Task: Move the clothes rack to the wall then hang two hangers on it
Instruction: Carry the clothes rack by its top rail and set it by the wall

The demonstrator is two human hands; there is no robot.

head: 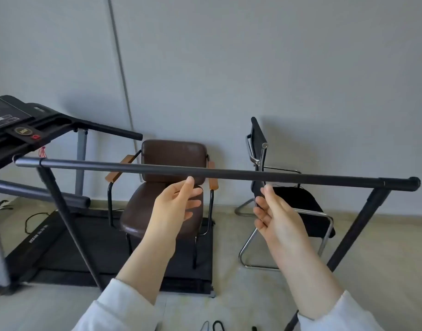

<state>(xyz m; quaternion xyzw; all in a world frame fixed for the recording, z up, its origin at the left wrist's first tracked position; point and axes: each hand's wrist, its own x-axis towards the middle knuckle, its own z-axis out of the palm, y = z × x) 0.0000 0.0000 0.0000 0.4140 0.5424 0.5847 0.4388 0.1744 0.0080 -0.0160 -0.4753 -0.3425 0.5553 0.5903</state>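
The dark metal clothes rack (229, 174) stands in front of me, its top bar running from far left to far right, with slanted legs at each end. My left hand (178, 206) is just below the bar's middle, fingers apart, index tip close under the bar. To its right, my right hand (274, 216) is also open, its fingertips just under the bar. Neither hand holds anything. Nothing hangs on the bar. At the bottom edge, curved dark hooks (217, 326) show, perhaps hangers on the floor.
A brown padded armchair (174, 163) and a black folding chair (296, 201) stand against the grey wall (276, 68) behind the rack. A treadmill (26, 130) fills the left side, its belt reaching under the armchair. Pale floor lies at the right.
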